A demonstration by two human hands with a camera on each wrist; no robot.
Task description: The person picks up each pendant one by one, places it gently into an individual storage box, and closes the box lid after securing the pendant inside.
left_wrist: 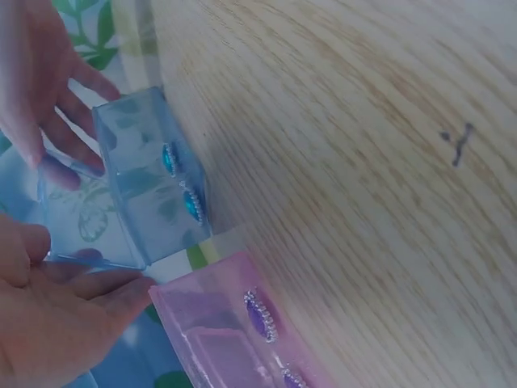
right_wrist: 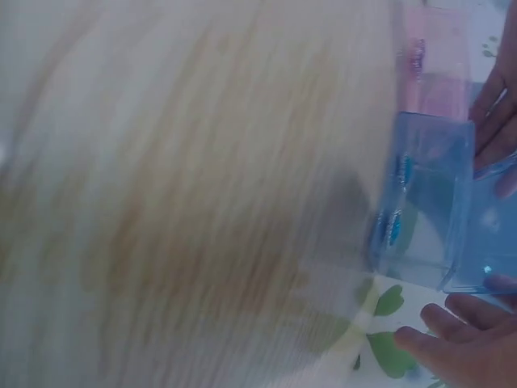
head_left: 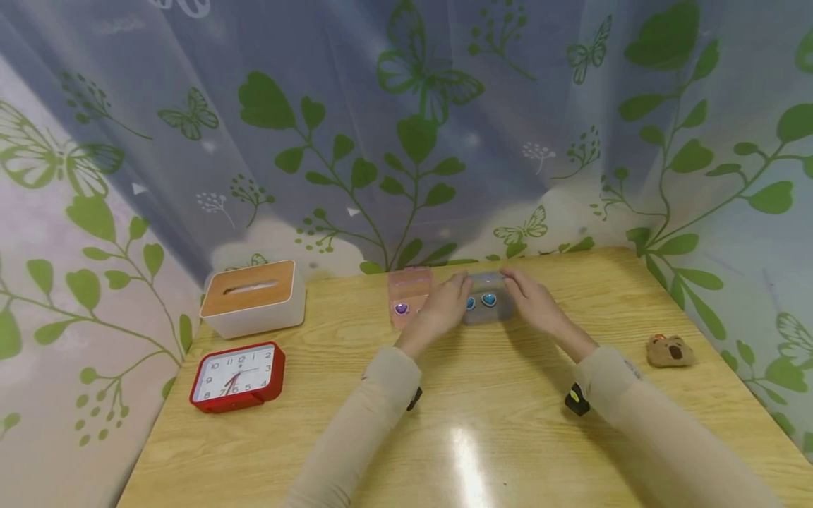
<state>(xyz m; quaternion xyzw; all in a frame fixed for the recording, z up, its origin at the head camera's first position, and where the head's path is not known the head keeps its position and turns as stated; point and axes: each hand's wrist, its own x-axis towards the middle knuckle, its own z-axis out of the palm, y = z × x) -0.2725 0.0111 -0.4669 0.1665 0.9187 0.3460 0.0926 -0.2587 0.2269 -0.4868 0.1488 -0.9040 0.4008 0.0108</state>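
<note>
A translucent blue plastic box (head_left: 498, 315) stands near the back of the table, its lid (left_wrist: 85, 218) raised behind it. Two blue heart-shaped gems with silvery rims sit on its front. My left hand (head_left: 447, 305) is at the box's left, thumb and fingers on either side of the lid's edge. From the opposite side, my right hand (head_left: 535, 302) holds the other edge of the lid, some fingertips showing through the plastic. Beside the blue box on the left is a similar pink box (left_wrist: 202, 307) with purple gems, partly covered by my left hand in the head view.
To the left stand a white tissue box (head_left: 260, 319) with a wooden top and a red clock (head_left: 235, 377). A small brown plush animal head (head_left: 670, 351) lies at the right. Patterned curtain (head_left: 343, 176) hangs right behind the table's back edge.
</note>
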